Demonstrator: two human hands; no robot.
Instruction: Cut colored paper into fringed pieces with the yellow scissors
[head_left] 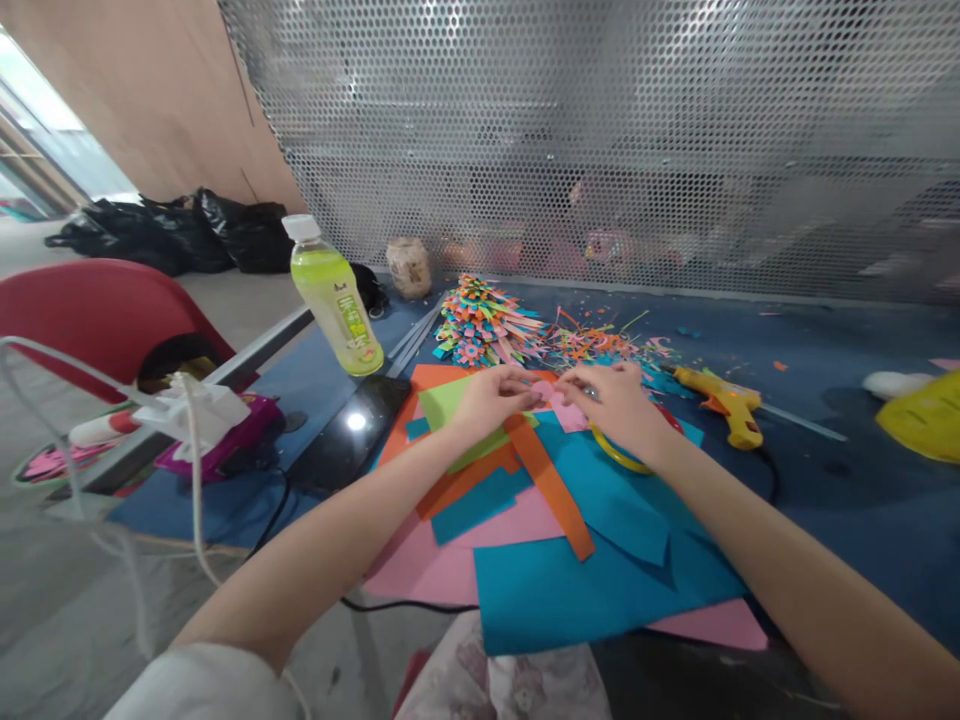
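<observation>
I find the left hand (499, 398) and right hand (616, 405) pinching a pink paper piece (544, 390), its outline apparently rounded, over the far part of a flat, layered paper pile (555, 590).

Left of the glue gun (726, 402), the right hand (621, 400) partly hides a yellow loop handle (619, 459); right of it, the frame edge crops a yellow object (924, 418).

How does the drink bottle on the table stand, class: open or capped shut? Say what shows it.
Shut: the bottle has its white cap on top. How tightly it is screwed, the picture cannot tell.
</observation>
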